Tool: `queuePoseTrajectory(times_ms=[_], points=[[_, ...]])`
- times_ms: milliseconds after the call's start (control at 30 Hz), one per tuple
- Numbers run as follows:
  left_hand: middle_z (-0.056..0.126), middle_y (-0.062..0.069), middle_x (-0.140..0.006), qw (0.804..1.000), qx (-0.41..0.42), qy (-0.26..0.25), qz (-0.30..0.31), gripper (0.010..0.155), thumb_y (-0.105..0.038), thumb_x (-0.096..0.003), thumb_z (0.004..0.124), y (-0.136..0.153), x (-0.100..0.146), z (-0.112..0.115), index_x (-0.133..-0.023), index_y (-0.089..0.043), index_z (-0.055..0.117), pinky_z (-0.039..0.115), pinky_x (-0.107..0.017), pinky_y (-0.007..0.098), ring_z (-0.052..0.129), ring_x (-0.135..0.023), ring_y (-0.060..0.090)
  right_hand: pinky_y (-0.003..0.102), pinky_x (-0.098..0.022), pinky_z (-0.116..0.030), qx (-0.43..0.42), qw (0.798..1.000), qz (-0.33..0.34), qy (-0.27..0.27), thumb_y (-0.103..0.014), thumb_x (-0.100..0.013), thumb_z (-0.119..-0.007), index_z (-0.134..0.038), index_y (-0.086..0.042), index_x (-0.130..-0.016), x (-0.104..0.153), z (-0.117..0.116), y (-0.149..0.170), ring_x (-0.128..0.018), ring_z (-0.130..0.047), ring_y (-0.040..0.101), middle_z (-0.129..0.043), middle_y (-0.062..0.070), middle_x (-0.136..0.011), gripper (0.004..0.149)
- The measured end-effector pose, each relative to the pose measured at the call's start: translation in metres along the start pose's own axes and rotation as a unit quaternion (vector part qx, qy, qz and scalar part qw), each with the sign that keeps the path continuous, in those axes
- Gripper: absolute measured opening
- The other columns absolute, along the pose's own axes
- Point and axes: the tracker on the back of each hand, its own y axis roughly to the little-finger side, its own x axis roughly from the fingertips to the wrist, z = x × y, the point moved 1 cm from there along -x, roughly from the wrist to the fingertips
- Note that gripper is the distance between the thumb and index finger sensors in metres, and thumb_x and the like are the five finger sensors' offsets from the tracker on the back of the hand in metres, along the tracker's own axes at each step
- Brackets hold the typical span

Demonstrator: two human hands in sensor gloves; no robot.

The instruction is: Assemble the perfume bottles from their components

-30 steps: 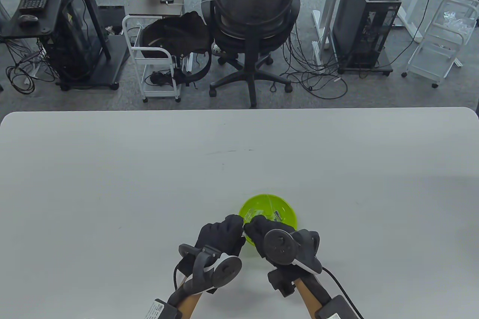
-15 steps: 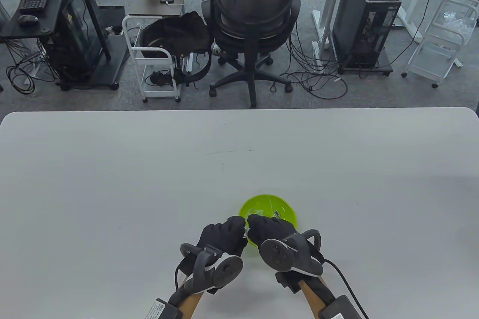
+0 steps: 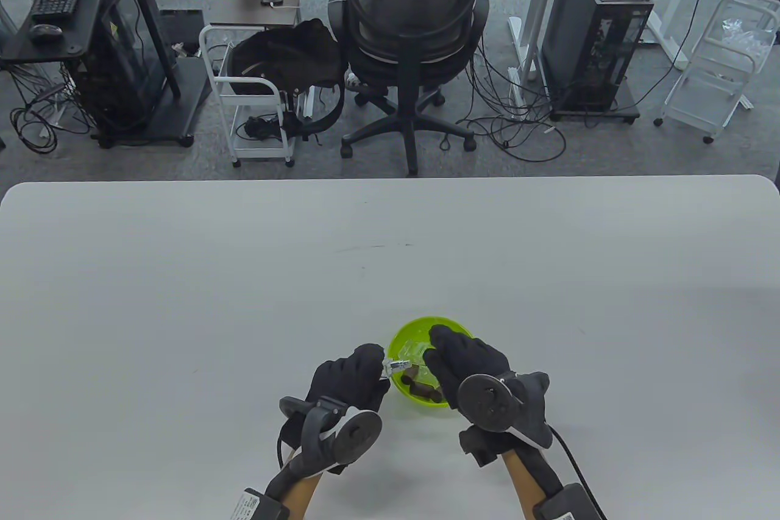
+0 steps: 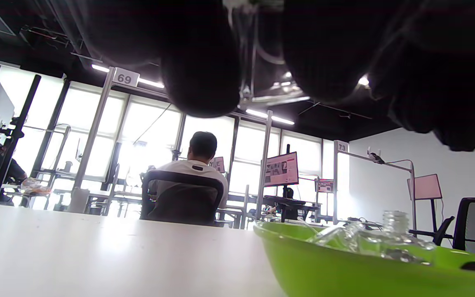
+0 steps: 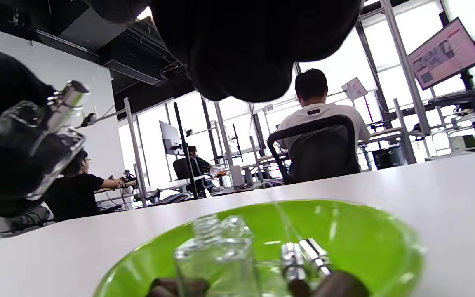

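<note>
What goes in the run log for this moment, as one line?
left hand: holds glass bottle with sprayer | right hand: open over green bowl | bowl: bottle, sprayers, brown caps

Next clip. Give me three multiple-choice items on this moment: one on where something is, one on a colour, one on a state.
1. Where is the right hand?
A. Over the bowl
B. Flat at the table's far edge
C. Off the table

2. What colour is the bowl?
A. Red
B. Lime green
C. White

3. What is the left hand doing?
A. Lying open and idle
B. Pressing the table
C. Holding a clear bottle

Answers: 1 A, the table view shows it above the bowl. 2 B, the bowl's wall is lime green in all views. 3 C, the right wrist view shows its fingers round the bottle with a silver top.
</note>
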Motion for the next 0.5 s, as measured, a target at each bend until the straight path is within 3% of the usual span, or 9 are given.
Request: queuePoseTrajectory(times_ms=[133,167,267,500], points=[[0.09,0.003,-0.087,1.0,0.009,0.005,-0.023,0.056,-0.046,-0.0451,0.084,0.011,-0.001,0.0,-0.093,-0.024,0.064,0.084,-0.054,0.032,0.102,-0.055,0.016,0.049,-0.063,-0.077,0.066,0.994,0.0,-0.088,-0.041,-0.06,-0.069,-0.065,-0.02,-0.105,-0.006,-0.007,0.007,-0.072,-0.093,0.023,-0.085,0.008,-0.096,0.05],[0.09,0.003,-0.087,1.0,0.008,0.005,-0.025,0.056,-0.046,-0.0451,0.084,0.012,-0.002,0.0,-0.093,-0.024,0.064,0.084,-0.054,0.032,0.102,-0.055,0.016,0.05,-0.064,-0.076,0.109,0.985,-0.001,-0.133,-0.04,-0.058,-0.071,-0.065,-0.021,-0.105,-0.009,-0.015,0.005,-0.075,-0.093,0.023,-0.084,0.007,-0.098,0.051],[0.09,0.003,-0.087,1.0,0.008,0.003,-0.028,0.056,-0.046,-0.045,0.084,0.014,-0.001,-0.001,-0.093,-0.024,0.064,0.084,-0.054,0.032,0.102,-0.055,0.016,0.051,-0.067,-0.074,0.179,0.964,-0.012,-0.197,-0.042,-0.056,-0.075,-0.065,-0.024,-0.106,-0.015,-0.026,-0.001,-0.08,-0.09,0.024,-0.082,0.005,-0.102,0.054],[0.09,0.003,-0.087,0.999,0.011,0.0,-0.034,0.056,-0.046,-0.0451,0.084,0.016,-0.001,-0.002,-0.093,-0.024,0.064,0.084,-0.054,0.032,0.102,-0.054,0.016,0.056,-0.071,-0.068,0.281,0.925,-0.031,-0.255,-0.046,-0.052,-0.079,-0.065,-0.025,-0.106,-0.025,-0.055,-0.016,-0.086,-0.085,0.026,-0.082,0.004,-0.105,0.059]])
